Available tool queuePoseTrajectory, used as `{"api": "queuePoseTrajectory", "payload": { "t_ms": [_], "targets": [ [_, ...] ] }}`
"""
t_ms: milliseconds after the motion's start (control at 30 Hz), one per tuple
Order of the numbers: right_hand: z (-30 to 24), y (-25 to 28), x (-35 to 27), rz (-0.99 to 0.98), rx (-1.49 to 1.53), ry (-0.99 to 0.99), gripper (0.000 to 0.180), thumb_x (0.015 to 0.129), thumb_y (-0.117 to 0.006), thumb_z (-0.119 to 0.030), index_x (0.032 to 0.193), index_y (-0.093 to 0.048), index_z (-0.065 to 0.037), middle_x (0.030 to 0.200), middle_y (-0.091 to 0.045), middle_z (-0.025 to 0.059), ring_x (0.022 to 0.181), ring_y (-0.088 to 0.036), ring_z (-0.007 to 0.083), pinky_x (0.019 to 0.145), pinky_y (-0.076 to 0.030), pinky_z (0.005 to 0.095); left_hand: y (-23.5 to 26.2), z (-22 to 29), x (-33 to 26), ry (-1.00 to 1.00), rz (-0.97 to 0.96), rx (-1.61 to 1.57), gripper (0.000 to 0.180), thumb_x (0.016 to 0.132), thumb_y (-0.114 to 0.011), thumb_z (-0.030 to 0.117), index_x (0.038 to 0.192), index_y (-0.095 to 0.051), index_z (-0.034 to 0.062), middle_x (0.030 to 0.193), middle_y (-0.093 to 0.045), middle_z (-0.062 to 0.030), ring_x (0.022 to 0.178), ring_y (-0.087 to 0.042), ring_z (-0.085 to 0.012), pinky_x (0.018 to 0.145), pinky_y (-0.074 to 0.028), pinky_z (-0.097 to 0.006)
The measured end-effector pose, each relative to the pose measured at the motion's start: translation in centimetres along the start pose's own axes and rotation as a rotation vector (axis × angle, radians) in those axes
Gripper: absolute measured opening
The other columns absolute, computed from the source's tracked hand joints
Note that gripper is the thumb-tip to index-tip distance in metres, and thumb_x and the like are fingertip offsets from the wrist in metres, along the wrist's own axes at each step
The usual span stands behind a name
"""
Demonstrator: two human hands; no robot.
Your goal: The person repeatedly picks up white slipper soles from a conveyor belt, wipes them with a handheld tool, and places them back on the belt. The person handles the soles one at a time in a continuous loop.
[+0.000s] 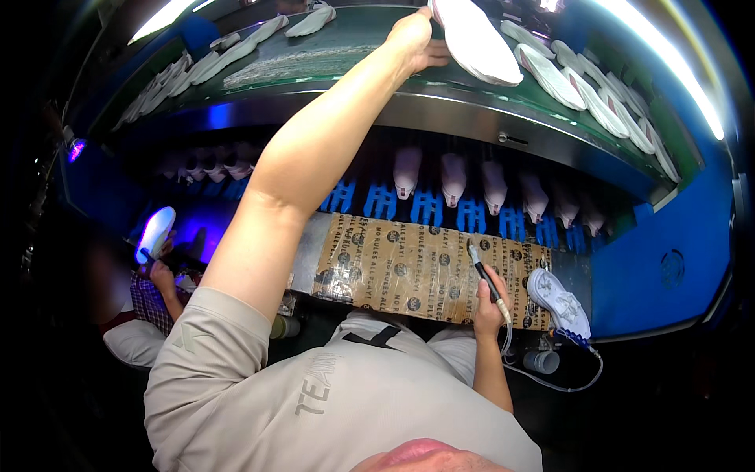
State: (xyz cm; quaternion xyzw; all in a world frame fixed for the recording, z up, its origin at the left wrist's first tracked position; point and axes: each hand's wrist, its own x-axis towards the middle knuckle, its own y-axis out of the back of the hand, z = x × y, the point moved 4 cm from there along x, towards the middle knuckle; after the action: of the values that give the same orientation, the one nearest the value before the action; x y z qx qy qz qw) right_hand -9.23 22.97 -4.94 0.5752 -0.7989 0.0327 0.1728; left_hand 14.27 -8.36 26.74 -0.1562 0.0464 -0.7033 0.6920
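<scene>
My left arm stretches up over the upper shelf, and my left hand grips the edge of a white shoe sole. The fingertips are partly hidden by the sole. Low on the right, my right hand is closed around a dark-handled glue brush with a thin hose running from its lower end. The brush's pale tip is over a cardboard-covered worktop. To the right of that hand, a white sole lies at the worktop's right end.
Several white soles lie along the green upper belt. Below it, light shoe uppers hang toe-down above blue racks. At left, a co-worker's hand works beside a sole under violet light. A cup sits below the worktop.
</scene>
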Motion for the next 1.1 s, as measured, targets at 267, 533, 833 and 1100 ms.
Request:
{"api": "queuePoseTrajectory", "payload": {
  "t_ms": [267,533,833,1100],
  "targets": [
    [3.5,-1.6,1.0,-0.055,-0.082,0.091,0.028,0.092,-0.069,-0.005,0.118,-0.072,0.003,0.097,-0.068,0.0124,0.083,-0.064,0.0212,0.076,-0.05,0.0321,19.4,-0.3,10.3,0.158,0.442,1.731,0.054,0.099,-0.056,0.029,0.148,-0.052,0.0077,0.157,-0.043,-0.0235,0.144,-0.045,-0.0404,0.117,-0.036,-0.053],
    [6.9,-3.2,1.6,-0.11,-0.144,0.006,0.032,0.083,-0.072,0.001,0.116,-0.074,-0.001,0.101,-0.072,0.0154,0.091,-0.069,0.03,0.081,-0.054,0.0368,31.8,3.5,17.5,0.151,0.576,2.082,0.055,0.102,-0.043,0.025,0.157,-0.04,0.0201,0.156,-0.039,-0.0287,0.143,-0.041,-0.0488,0.113,-0.028,-0.068],
    [7.0,-3.0,1.4,-0.159,-0.14,-0.017,0.038,0.08,-0.073,0.004,0.117,-0.075,-0.001,0.099,-0.073,0.0173,0.087,-0.072,0.0288,0.075,-0.056,0.0352,37.6,4.1,23.5,-0.361,0.073,2.222,0.048,0.087,-0.049,0.005,0.133,-0.062,-0.0005,0.123,-0.064,-0.0362,0.119,-0.063,-0.0454,0.106,-0.048,-0.051],
    [7.3,-2.9,1.2,-0.151,-0.081,-0.058,0.036,0.084,-0.073,-0.001,0.12,-0.075,-0.007,0.096,-0.07,0.0094,0.086,-0.069,0.0234,0.076,-0.053,0.0325,30.0,4.8,16.6,-0.25,0.133,2.223,0.038,0.082,-0.055,0.003,0.116,-0.072,0.0002,0.11,-0.07,-0.0314,0.107,-0.069,-0.0449,0.097,-0.053,-0.05]
  ]
}}
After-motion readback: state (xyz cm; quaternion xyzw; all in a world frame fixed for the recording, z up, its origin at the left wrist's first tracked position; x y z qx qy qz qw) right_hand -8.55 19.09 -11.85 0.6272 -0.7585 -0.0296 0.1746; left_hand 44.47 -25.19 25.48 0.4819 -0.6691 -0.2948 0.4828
